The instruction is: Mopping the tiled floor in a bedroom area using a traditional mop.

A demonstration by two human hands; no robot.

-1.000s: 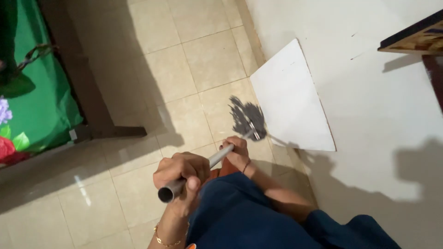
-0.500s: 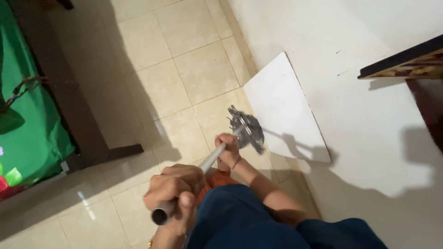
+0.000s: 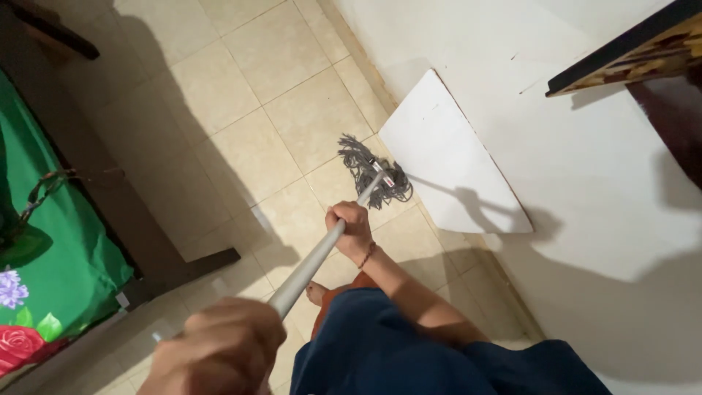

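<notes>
I hold a mop with a grey metal handle (image 3: pixel 314 260) in both hands. My right hand (image 3: pixel 351 228) grips the handle partway down, a thin band on its wrist. My left hand (image 3: pixel 219 351) is closed around the top end, close to the camera and blurred. The grey string mop head (image 3: pixel 369 170) rests on the beige tiled floor (image 3: pixel 241 110), right beside the lower edge of a white board (image 3: pixel 446 161) that leans against the wall. My dark blue clothing (image 3: pixel 380 351) and a bare foot (image 3: pixel 316 292) show below.
A bed with a green floral sheet (image 3: pixel 51 278) and a dark wooden frame (image 3: pixel 153 256) stands at the left. The white wall (image 3: pixel 585 168) runs along the right, with dark wooden furniture (image 3: pixel 629 44) at the top right.
The mop head has slid farther away across the tiles, along the board's edge. My left hand has come closer to the camera; my right hand has stretched forward on the handle.
</notes>
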